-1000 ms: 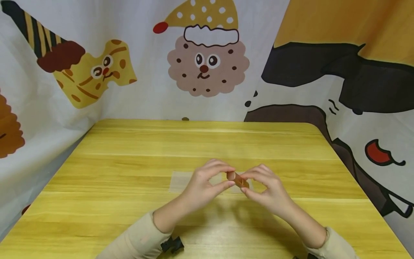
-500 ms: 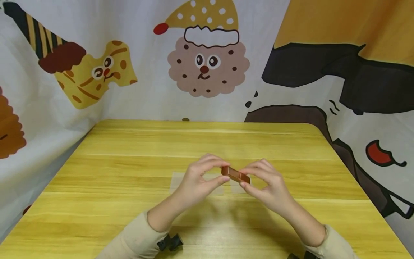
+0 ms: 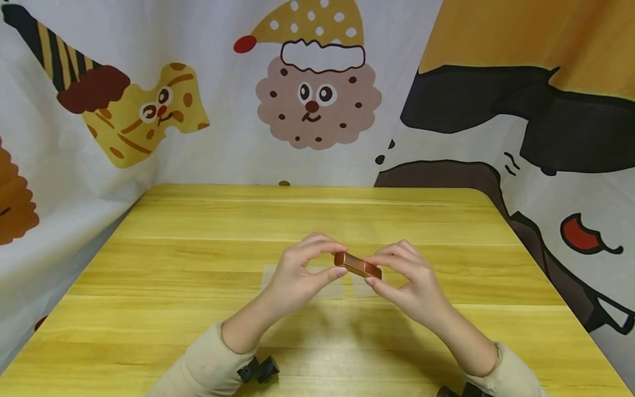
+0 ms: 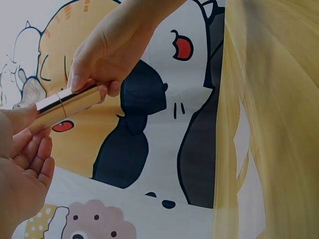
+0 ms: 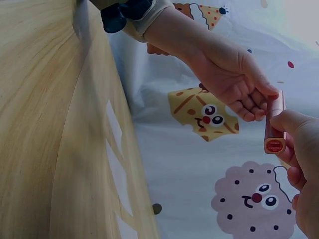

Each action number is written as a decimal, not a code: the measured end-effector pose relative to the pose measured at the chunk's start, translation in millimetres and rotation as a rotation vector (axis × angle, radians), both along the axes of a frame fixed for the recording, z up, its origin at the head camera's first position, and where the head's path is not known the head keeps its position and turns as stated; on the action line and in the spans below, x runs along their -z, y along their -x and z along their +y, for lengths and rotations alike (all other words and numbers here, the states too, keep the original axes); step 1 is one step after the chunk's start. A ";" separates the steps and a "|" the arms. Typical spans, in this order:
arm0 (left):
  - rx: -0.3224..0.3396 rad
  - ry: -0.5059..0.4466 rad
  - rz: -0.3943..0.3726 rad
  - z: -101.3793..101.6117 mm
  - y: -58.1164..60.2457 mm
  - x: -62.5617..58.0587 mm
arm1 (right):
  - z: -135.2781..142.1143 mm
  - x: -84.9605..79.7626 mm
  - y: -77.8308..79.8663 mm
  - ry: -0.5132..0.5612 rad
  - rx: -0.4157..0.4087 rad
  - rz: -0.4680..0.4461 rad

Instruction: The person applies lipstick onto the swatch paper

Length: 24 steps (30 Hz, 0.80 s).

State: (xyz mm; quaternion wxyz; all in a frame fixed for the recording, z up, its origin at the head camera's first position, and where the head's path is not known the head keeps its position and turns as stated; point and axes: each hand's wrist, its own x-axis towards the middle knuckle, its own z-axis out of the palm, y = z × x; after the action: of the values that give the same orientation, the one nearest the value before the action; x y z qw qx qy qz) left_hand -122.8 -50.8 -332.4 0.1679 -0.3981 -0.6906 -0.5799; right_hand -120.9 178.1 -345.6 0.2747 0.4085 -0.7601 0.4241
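A shiny copper-coloured lipstick tube (image 3: 353,264) is held above the table between both hands, slightly tilted. My left hand (image 3: 292,275) pinches its left end between thumb and fingers, while my right hand (image 3: 414,275) pinches the other end. In the left wrist view a thin seam crosses the lipstick tube (image 4: 62,103), and its two parts meet there. From the right wrist view, a red label (image 5: 275,146) shows on the tube's end face, on the right hand's side. The fingertips cover parts of both ends.
Pale, flat rectangular patches (image 3: 329,289) lie on the wood-grain table (image 3: 198,220) beneath the hands. Behind the table hangs a white cloth (image 3: 213,33) with cartoon prints. Dark devices (image 3: 258,369) are strapped at the wrists.
Both hands have risen slightly and shifted left, the left hand farther. The lipstick tube has turned nearer to level, so more of its long side shows. Both hands keep their hold.
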 end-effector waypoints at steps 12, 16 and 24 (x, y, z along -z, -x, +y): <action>-0.083 -0.394 0.045 -58.0 19.6 -31.0 | 13.4 4.0 11.1 0.059 0.066 -0.006; -0.111 -0.375 0.078 -65.1 21.5 -35.3 | 13.8 3.9 9.6 0.040 0.064 -0.019; -0.162 -0.375 0.090 -74.5 26.3 -35.0 | 13.0 3.4 8.5 0.043 0.060 -0.013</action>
State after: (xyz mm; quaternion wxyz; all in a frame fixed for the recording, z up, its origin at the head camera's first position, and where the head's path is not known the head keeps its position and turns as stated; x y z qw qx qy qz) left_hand -149.2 -125.3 -297.4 0.3160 -0.3286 -0.5921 -0.6645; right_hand -129.4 191.1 -349.0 0.2909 0.3768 -0.7645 0.4347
